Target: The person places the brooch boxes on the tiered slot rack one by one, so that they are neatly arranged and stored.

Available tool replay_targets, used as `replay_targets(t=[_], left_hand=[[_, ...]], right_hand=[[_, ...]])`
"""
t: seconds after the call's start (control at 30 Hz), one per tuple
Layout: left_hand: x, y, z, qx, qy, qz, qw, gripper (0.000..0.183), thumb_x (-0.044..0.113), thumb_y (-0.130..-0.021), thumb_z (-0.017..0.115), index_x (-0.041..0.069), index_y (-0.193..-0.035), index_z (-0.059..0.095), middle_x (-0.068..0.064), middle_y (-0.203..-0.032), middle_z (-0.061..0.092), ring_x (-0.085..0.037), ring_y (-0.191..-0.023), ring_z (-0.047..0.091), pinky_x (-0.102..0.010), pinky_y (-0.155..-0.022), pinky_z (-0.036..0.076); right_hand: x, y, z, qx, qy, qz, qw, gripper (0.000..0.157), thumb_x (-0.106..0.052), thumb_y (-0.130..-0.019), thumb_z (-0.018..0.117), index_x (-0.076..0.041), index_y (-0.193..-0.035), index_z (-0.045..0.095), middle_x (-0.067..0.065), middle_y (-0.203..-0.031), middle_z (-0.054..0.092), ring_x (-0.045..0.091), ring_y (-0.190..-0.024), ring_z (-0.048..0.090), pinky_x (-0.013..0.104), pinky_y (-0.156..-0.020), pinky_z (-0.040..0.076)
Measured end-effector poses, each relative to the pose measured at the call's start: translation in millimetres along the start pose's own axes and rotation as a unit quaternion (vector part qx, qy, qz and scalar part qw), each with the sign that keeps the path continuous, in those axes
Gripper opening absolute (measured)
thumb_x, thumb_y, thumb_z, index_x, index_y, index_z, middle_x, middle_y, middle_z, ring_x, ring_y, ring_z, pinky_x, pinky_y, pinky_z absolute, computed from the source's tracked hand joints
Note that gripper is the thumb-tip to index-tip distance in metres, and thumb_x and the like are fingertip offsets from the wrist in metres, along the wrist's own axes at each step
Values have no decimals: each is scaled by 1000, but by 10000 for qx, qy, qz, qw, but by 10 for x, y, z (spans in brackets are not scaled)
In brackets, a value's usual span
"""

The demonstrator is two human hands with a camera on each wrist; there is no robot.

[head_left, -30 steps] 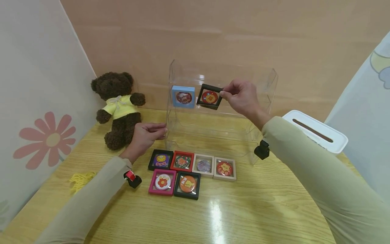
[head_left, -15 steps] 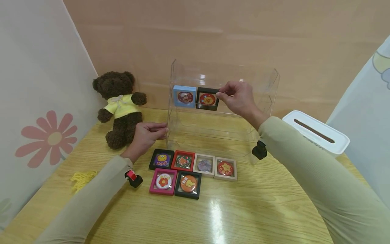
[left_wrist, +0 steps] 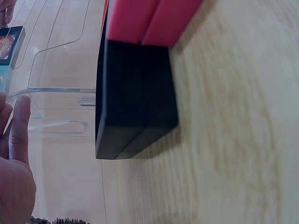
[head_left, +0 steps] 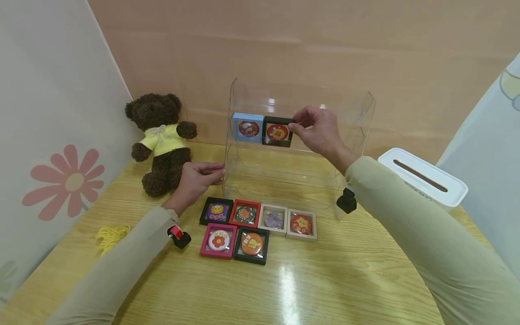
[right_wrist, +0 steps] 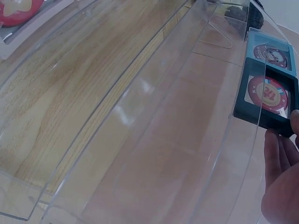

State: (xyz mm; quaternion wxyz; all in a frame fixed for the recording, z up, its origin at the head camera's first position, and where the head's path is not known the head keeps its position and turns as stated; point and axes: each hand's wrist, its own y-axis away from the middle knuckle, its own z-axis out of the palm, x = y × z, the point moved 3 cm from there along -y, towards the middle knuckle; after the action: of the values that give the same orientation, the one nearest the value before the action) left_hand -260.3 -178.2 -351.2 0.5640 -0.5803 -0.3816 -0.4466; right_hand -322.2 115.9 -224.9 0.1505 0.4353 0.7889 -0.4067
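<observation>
My right hand (head_left: 320, 131) pinches the right edge of a black square frame (head_left: 277, 132) that holds a red and yellow round badge. This frame stands upright on the top tier of a clear acrylic display stand (head_left: 325, 97), close beside a light blue frame (head_left: 248, 128) with a dark red badge. In the right wrist view, fingers lie behind the black frame (right_wrist: 268, 95) and the thumb is at its front edge. At the stand's lower left side, my left hand (head_left: 192, 184) pinches the clear side panel between thumb and fingers.
Several framed badges lie flat before the stand, among them a pink frame (head_left: 218, 241) and a red frame (head_left: 245, 213). A brown teddy bear (head_left: 160, 144) sits left, yellow yarn (head_left: 112, 239) near it. A white tissue box (head_left: 422, 176) stands right.
The black frame, tilted a second ago, has moved slightly left and straightened against the blue frame's side on the top tier. My left hand stays at the stand.
</observation>
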Motion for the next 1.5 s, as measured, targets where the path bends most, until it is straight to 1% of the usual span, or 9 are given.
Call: replay_targets(t=[0.17, 0.4, 0.6, 0.73, 0.87, 1.1, 1.2, 1.33, 1.5], left_hand=[[-2, -25, 16, -24, -4, 103, 9999, 27, -2, -85, 70, -16, -108, 64, -22, -96, 68, -23, -79, 69, -40, -72, 58], [-1, -19, 21, 29, -7, -16, 10000, 28, -1, -85, 70, -15, -108, 64, -18, -96, 69, -22, -79, 69, -39, -72, 58], [-5, 6, 0, 89, -52, -8, 9999, 28, -1, -84, 71, -15, -108, 64, -17, -95, 69, -23, -76, 69, -39, -71, 59], [-18, 0, -10, 100, -30, -67, 9999, 29, 0, -84, 71, -16, -108, 63, -16, -93, 70, -22, -75, 70, -39, -70, 59], [-14, -20, -12, 96, -16, -57, 9999, 29, 0, -84, 71, -16, -108, 64, -15, -92, 70, -22, -75, 70, -39, -69, 59], [3, -24, 8, 108, 59, -108, 9999, 30, 0, -84, 72, -16, -108, 64, -14, -90, 70, -23, -75, 70, -39, -69, 59], [16, -20, 15, 134, 10, -85, 9999, 29, 0, -84, 72, -15, -108, 64, -14, -90, 70, -22, -75, 70, -39, -69, 59], [31, -15, 20, 190, -85, -39, 9998, 28, 0, -84, 71, -15, -107, 64, -14, -89, 70, -22, -75, 69, -39, -68, 59], [17, -7, -1, 246, -260, -63, 9993, 30, 3, -84, 73, -14, -107, 65, -12, -89, 71, -21, -76, 69, -37, -69, 59]], right_hand=[[19, 15, -42, -91, 44, 30, 9999, 24, -15, -87, 72, 0, -103, 62, 11, -96, 67, 22, -86, 65, 36, -77, 55], [75, 122, -118, -226, 396, -206, 9987, 25, -19, -87, 71, 2, -97, 62, 13, -92, 64, 25, -82, 63, 38, -72, 53], [68, 330, -189, -453, 764, -792, 9929, 17, -18, -88, 69, -1, -87, 65, 7, -81, 65, 18, -70, 63, 30, -60, 53], [36, 532, -218, -380, 680, -1238, 9892, 10, -11, -87, 70, -5, -79, 67, 0, -72, 65, 12, -62, 62, 20, -51, 50], [14, 812, -195, -461, 498, -1454, 9870, 12, -6, -85, 70, -10, -74, 66, -6, -66, 62, 7, -56, 58, 19, -47, 50], [169, 1482, -41, -896, 35, -1063, 9903, 16, -3, -83, 71, -15, -75, 65, -13, -68, 60, 4, -56, 55, 24, -46, 52], [282, 1722, 18, -992, -94, -694, 9926, 17, -2, -83, 72, -16, -77, 65, -14, -70, 60, 4, -58, 56, 24, -46, 52], [425, 1929, 58, -994, -147, -105, 9949, 15, -4, -83, 73, -16, -80, 64, -12, -74, 60, 6, -65, 58, 24, -48, 54], [533, 2064, 96, -1106, -295, 339, 9929, 11, -6, -84, 73, -12, -86, 64, -9, -78, 62, 9, -71, 60, 25, -53, 56]])
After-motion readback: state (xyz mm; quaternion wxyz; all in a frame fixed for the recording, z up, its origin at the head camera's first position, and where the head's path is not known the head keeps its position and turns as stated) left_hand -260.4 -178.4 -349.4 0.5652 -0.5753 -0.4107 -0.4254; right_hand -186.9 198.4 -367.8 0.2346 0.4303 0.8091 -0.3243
